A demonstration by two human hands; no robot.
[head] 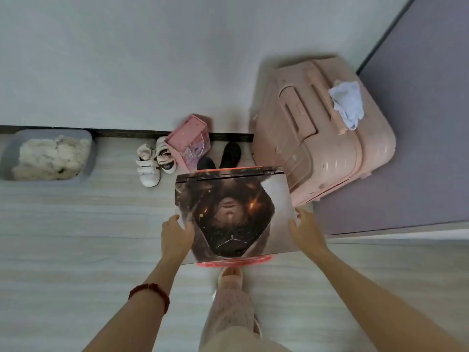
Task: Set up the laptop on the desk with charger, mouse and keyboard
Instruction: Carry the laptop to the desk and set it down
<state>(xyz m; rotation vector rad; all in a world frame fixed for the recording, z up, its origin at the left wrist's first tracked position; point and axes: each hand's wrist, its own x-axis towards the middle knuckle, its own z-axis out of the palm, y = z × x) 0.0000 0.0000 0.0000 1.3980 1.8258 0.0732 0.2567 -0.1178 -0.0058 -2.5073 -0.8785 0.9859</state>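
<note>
Laptop [232,214], lid shut and covered with a dark printed picture skin, is being held flat in the air in front of the person, above the pale plank floor [76,237] and not resting on any surface. The left hand [176,236] is gripping its left edge with the thumb lying over the lid and the fingers curled out of sight underneath, and the right hand [305,233] is clasping the right edge the same way, so both hands are closed on the machine and sharing its weight. A red rim is showing along the near and far edges of the laptop. Just beyond it a pink suitcase [322,138] is standing by the wall with a pale cloth [347,104] draped on top, and small white shoes [154,162], a pink gift bag [191,142] and a grey tub [48,154] are lying along the skirting. No desk, charger, mouse or keyboard is showing here, so I am judging the task to be at its very start: the laptop is being carried, and nothing is laid out yet. The next move is calling for a level, two-handed walk to the desk, keeping clear of the suitcase and the shoes underfoot, then setting the machine down flat with the hinge side away before either hand lets go.
</note>
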